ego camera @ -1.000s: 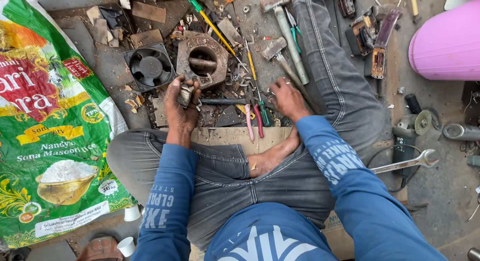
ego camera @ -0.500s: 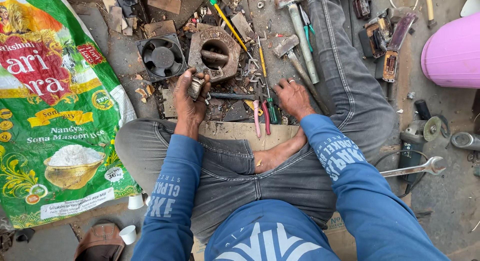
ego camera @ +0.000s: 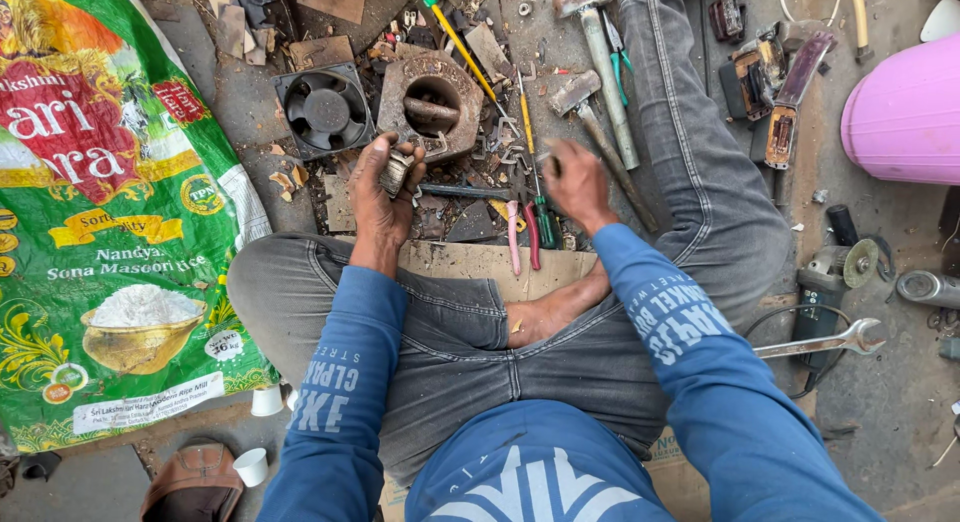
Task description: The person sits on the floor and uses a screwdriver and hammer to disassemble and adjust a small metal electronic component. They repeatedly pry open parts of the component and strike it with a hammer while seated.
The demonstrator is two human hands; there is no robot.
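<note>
On a littered concrete floor [ego camera: 880, 402], beside the rusty square metal block [ego camera: 432, 100], left hand [ego camera: 383, 187] clamps a small grey metal cylinder [ego camera: 396, 169]; blurred right hand [ego camera: 575, 182], grip unclear

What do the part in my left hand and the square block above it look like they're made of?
The small part in the left hand looks like dull grey metal, ridged and grimy. The square block looks like cast metal: rust-brown, rough surface, thick walls.

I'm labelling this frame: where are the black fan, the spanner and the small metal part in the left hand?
black fan [ego camera: 325, 110], head view, on its hub.
spanner [ego camera: 815, 343], head view, mid-handle.
small metal part [ego camera: 396, 170], head view, its exposed side between the fingers.
</note>
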